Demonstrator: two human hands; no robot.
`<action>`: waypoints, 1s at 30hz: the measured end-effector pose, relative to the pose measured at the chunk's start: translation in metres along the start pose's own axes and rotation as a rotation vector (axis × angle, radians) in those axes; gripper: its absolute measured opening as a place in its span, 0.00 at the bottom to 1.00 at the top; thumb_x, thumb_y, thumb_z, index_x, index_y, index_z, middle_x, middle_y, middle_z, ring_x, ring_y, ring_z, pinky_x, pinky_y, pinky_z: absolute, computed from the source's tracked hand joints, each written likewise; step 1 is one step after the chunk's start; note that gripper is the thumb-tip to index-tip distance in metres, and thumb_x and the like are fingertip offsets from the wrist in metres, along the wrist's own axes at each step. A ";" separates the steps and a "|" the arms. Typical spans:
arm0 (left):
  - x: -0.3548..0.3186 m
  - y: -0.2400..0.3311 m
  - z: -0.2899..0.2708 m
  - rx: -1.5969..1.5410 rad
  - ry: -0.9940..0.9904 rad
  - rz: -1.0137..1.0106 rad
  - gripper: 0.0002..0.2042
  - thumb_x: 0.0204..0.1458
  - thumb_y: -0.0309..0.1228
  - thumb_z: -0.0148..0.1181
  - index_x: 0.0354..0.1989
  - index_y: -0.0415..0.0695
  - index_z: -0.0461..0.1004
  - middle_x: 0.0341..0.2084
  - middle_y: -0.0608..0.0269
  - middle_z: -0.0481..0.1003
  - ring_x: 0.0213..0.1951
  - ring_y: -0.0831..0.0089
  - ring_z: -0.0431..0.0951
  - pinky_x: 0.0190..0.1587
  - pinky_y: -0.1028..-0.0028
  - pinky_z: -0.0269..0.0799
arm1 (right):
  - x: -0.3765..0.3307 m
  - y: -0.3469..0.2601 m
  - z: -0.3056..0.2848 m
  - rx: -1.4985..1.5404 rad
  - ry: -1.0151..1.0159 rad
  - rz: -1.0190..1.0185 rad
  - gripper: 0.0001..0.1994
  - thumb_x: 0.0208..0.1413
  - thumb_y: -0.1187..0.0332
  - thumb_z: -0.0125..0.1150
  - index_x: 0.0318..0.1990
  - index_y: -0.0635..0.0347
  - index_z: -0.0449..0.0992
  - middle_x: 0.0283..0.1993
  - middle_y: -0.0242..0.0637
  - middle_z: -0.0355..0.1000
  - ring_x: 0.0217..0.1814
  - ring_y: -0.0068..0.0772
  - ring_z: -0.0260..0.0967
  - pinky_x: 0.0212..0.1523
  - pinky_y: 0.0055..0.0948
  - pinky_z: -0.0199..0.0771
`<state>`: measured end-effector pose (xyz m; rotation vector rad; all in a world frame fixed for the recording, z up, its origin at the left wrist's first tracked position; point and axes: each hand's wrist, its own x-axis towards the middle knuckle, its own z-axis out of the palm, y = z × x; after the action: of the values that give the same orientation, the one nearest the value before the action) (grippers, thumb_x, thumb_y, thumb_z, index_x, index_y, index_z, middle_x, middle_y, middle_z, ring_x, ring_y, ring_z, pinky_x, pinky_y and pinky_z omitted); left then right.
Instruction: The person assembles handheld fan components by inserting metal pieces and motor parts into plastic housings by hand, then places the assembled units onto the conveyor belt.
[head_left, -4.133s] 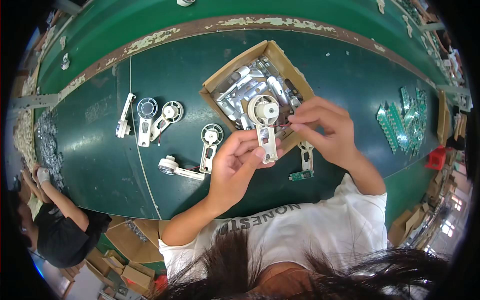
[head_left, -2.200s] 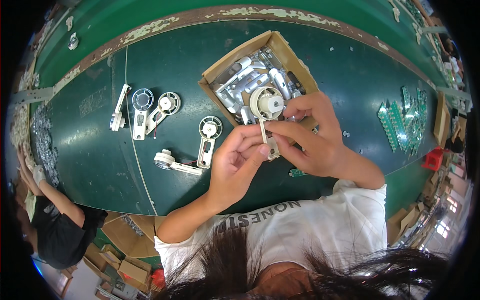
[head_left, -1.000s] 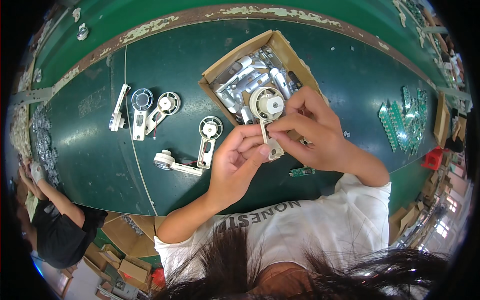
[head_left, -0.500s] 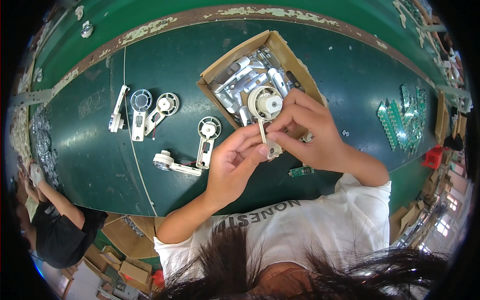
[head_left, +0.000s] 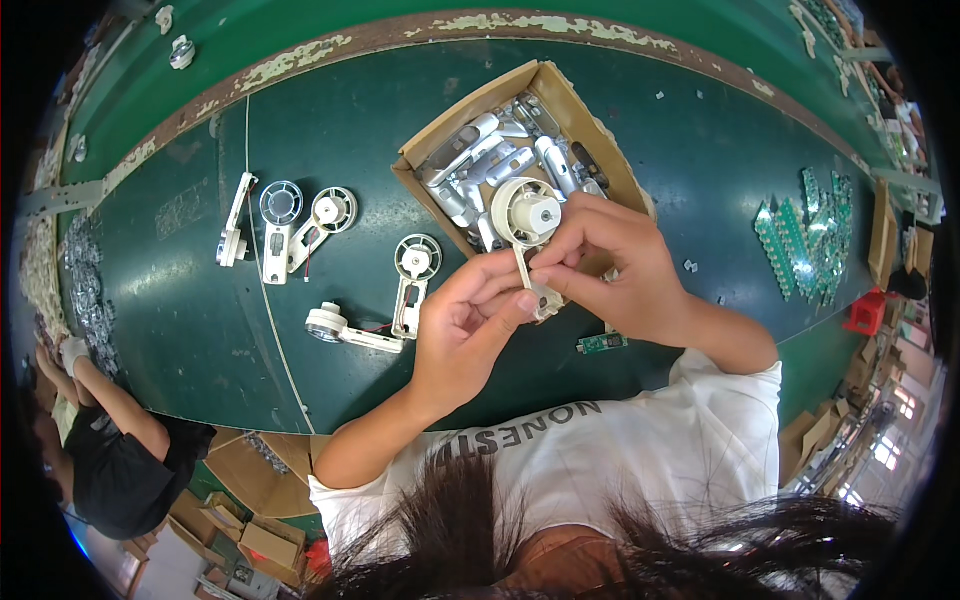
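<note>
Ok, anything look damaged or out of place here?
The brown rail edging the green table looks worn, with ragged pale patches. Small pale bits lie loose right of the cardboard box, like stray scraps. The white part in the left hand shows no obvious damage.

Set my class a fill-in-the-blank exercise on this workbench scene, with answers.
The left hand holds a white fan unit; ___ more lie to that hand's left.
The open box of silver casings is made of ___.
On the table, green circuit boards are piled toward the ___ end.
Missing words: five; cardboard; right.
</note>
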<state>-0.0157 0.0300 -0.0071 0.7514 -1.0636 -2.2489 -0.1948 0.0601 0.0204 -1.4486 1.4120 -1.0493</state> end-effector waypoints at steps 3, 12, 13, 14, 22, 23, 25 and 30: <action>-0.001 0.001 0.001 0.006 0.015 0.010 0.14 0.55 0.20 0.49 0.50 0.33 0.62 0.44 0.56 0.71 0.43 0.79 0.71 0.44 0.81 0.68 | 0.001 0.003 -0.004 0.059 -0.069 0.060 0.04 0.45 0.78 0.62 0.28 0.64 0.72 0.29 0.32 0.66 0.29 0.20 0.66 0.26 0.18 0.69; 0.001 0.000 -0.001 -0.051 0.012 0.007 0.16 0.55 0.20 0.49 0.52 0.33 0.62 0.44 0.56 0.71 0.43 0.79 0.71 0.44 0.80 0.68 | 0.000 -0.002 -0.005 0.037 -0.054 0.007 0.04 0.44 0.77 0.62 0.29 0.65 0.74 0.27 0.34 0.66 0.28 0.25 0.66 0.28 0.22 0.68; 0.001 0.000 -0.001 -0.051 0.012 0.007 0.16 0.55 0.20 0.49 0.52 0.33 0.62 0.44 0.56 0.71 0.43 0.79 0.71 0.44 0.80 0.68 | 0.000 -0.003 -0.005 0.051 -0.048 0.018 0.05 0.44 0.78 0.62 0.30 0.64 0.75 0.28 0.33 0.65 0.29 0.25 0.65 0.29 0.23 0.69; 0.001 0.000 -0.001 -0.052 0.005 0.003 0.15 0.55 0.20 0.49 0.52 0.33 0.62 0.44 0.56 0.71 0.43 0.78 0.71 0.45 0.79 0.68 | 0.000 -0.002 -0.006 0.051 -0.047 0.018 0.05 0.44 0.78 0.62 0.30 0.64 0.75 0.28 0.33 0.65 0.29 0.25 0.65 0.29 0.23 0.69; 0.001 -0.001 0.000 -0.059 -0.007 0.025 0.15 0.55 0.20 0.49 0.51 0.32 0.62 0.44 0.56 0.71 0.43 0.78 0.71 0.46 0.79 0.67 | 0.004 0.006 -0.007 -0.109 0.020 -0.233 0.07 0.39 0.77 0.66 0.29 0.59 0.76 0.42 0.36 0.59 0.33 0.25 0.63 0.33 0.24 0.67; 0.001 0.000 0.001 -0.053 0.002 0.022 0.15 0.55 0.20 0.49 0.51 0.33 0.62 0.44 0.56 0.71 0.43 0.78 0.72 0.45 0.79 0.68 | 0.003 0.003 -0.009 -0.110 0.020 -0.233 0.07 0.39 0.77 0.66 0.29 0.59 0.76 0.42 0.36 0.59 0.33 0.25 0.63 0.33 0.24 0.67; 0.001 0.000 0.000 -0.048 0.016 0.021 0.15 0.55 0.20 0.49 0.51 0.33 0.62 0.44 0.56 0.71 0.43 0.78 0.72 0.45 0.80 0.68 | 0.003 -0.005 -0.012 -0.342 0.003 -0.276 0.08 0.38 0.76 0.66 0.28 0.58 0.75 0.44 0.37 0.60 0.35 0.28 0.63 0.31 0.25 0.66; 0.000 0.000 -0.001 -0.045 0.008 0.026 0.15 0.55 0.20 0.49 0.51 0.33 0.62 0.43 0.56 0.71 0.42 0.78 0.72 0.44 0.80 0.68 | 0.003 -0.004 -0.009 -0.428 0.044 -0.399 0.09 0.38 0.77 0.65 0.30 0.58 0.75 0.45 0.39 0.60 0.40 0.35 0.62 0.31 0.26 0.64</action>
<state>-0.0156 0.0296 -0.0080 0.7234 -1.0094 -2.2388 -0.2018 0.0574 0.0267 -2.0936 1.4743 -1.0610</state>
